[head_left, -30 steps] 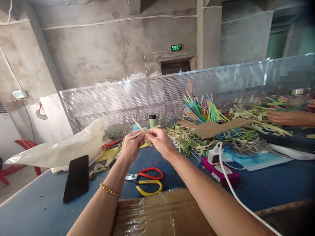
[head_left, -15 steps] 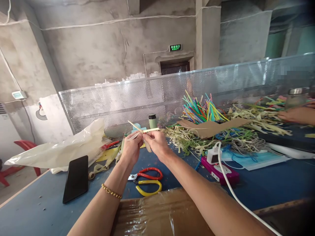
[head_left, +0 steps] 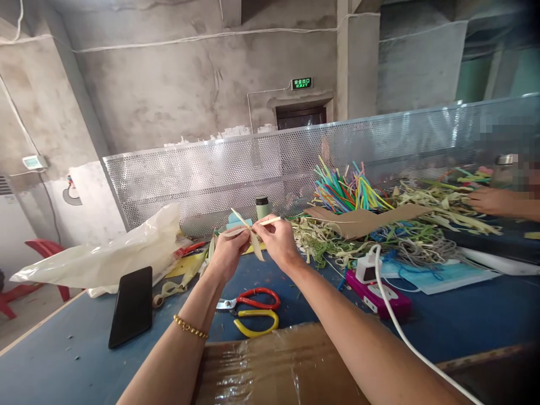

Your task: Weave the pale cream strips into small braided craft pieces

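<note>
Pale flat strips, like dried leaf or straw, cross each other between my two hands above the blue table. My left hand is closed on the strips from the left, with its fingertips pinching near the crossing. From the other side my right hand pinches the same strips, and one pale end sticks out over its fingers. Another end points up and left from the crossing. Below my hands lies a pair of scissors with one red and one yellow handle.
A black phone and a cream plastic bag lie at left. A cardboard box is in front. At right are a purple power strip, coloured pipe cleaners, heaped dried strips and another person's hand.
My hands have shifted slightly right with the strips, and the hanging strip end now shows longer between them. The other person's hand has moved a little left.
</note>
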The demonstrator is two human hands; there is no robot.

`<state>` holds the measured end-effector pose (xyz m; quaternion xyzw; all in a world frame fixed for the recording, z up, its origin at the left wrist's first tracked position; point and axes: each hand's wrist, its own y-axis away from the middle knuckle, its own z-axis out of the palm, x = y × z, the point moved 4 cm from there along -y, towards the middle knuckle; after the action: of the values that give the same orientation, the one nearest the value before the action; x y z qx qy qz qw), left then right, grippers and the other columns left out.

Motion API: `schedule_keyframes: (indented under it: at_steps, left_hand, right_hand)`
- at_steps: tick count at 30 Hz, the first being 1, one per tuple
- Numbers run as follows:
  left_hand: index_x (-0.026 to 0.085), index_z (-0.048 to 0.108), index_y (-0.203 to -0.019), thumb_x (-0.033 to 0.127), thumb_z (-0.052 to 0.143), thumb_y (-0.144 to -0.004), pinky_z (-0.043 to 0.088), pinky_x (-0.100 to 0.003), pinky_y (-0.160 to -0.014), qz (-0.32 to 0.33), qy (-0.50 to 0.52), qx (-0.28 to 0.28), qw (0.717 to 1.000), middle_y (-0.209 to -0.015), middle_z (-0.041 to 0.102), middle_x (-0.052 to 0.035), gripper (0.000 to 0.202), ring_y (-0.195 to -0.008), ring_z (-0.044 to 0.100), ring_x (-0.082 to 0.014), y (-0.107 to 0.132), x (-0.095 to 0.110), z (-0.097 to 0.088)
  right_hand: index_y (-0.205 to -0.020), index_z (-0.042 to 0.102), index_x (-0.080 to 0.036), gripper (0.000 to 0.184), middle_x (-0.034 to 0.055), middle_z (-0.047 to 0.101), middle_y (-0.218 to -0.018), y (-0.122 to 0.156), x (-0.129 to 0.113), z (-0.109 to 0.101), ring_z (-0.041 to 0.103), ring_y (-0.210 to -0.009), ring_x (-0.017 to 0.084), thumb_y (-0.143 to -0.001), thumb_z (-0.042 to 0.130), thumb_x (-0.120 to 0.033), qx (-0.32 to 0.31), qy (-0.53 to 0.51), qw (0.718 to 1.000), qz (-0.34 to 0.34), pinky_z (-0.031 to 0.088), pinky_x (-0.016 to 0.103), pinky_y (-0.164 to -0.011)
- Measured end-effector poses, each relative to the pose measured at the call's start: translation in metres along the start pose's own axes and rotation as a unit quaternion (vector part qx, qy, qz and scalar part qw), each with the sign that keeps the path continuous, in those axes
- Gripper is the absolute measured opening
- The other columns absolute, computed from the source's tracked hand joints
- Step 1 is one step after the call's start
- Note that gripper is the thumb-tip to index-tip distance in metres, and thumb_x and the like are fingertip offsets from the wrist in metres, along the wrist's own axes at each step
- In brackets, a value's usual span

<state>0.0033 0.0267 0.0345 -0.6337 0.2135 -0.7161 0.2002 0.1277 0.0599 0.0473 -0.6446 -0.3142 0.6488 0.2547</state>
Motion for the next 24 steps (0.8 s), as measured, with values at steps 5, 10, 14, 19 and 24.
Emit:
schedule_keyframes:
  at_steps: [5, 10, 14, 19, 24]
  left_hand:
    - [0.012, 0.062, -0.063, 0.033, 0.076, -0.072, 0.023, -0.026, -0.053, -0.015, 0.052, -0.003, 0.999, -0.060, 0.043, 0.0019, 0.027, -0.054, 0.030, -0.0075, -0.0030, 0.0015, -0.0004]
    - [0.012, 0.064, -0.064, 0.032, 0.078, -0.068, 0.020, -0.028, -0.054, -0.025, 0.046, -0.007, 0.999, -0.058, 0.041, 0.0027, 0.026, -0.055, 0.028, -0.0080, -0.0033, 0.0017, -0.0043]
    - [0.013, 0.062, -0.061, 0.032, 0.079, -0.067, 0.022, -0.027, -0.056, -0.017, 0.033, -0.024, 0.999, -0.057, 0.042, 0.0027, 0.026, -0.056, 0.031, -0.0090, -0.0019, 0.0054, -0.0040]
    - [0.013, 0.062, -0.063, 0.031, 0.079, -0.066, 0.023, -0.026, -0.056, -0.019, 0.017, -0.018, 1.000, -0.058, 0.044, 0.0028, 0.025, -0.057, 0.032, -0.0090, -0.0006, 0.0085, -0.0042]
    - [0.013, 0.061, -0.063, 0.031, 0.080, -0.066, 0.025, -0.025, -0.055, -0.012, 0.023, -0.007, 1.000, -0.060, 0.046, 0.0025, 0.026, -0.057, 0.034, -0.0084, -0.0012, 0.0060, -0.0070]
  right_hand:
    - [-0.076, 0.062, -0.018, 0.017, 0.0063, 0.065, -0.073, 0.0010, 0.0008, 0.0009, 0.062, -0.073, 0.020, -0.080, 0.062, -0.035, 0.003, -0.004, 1.000, -0.008, 0.048, 0.029, -0.064]
    - [-0.075, 0.062, -0.019, 0.017, 0.0053, 0.065, -0.073, 0.0027, -0.0030, 0.0004, 0.060, -0.069, 0.018, -0.081, 0.062, -0.035, -0.003, 0.005, 1.000, -0.013, 0.046, 0.028, -0.062]
    - [-0.074, 0.062, -0.018, 0.017, 0.0046, 0.064, -0.069, 0.0033, -0.0028, -0.0007, 0.059, -0.065, 0.016, -0.081, 0.061, -0.033, -0.001, 0.016, 1.000, 0.004, 0.045, 0.028, -0.060]
    - [-0.073, 0.062, -0.016, 0.016, 0.0035, 0.062, -0.063, 0.0041, -0.0034, -0.0011, 0.060, -0.062, 0.016, -0.079, 0.061, -0.032, -0.001, 0.025, 0.999, 0.020, 0.044, 0.027, -0.058]
    - [-0.071, 0.061, -0.016, 0.015, 0.0015, 0.060, -0.057, 0.0059, -0.0065, 0.0003, 0.057, -0.053, 0.015, -0.079, 0.060, -0.029, -0.008, 0.017, 0.999, 0.050, 0.042, 0.026, -0.053]
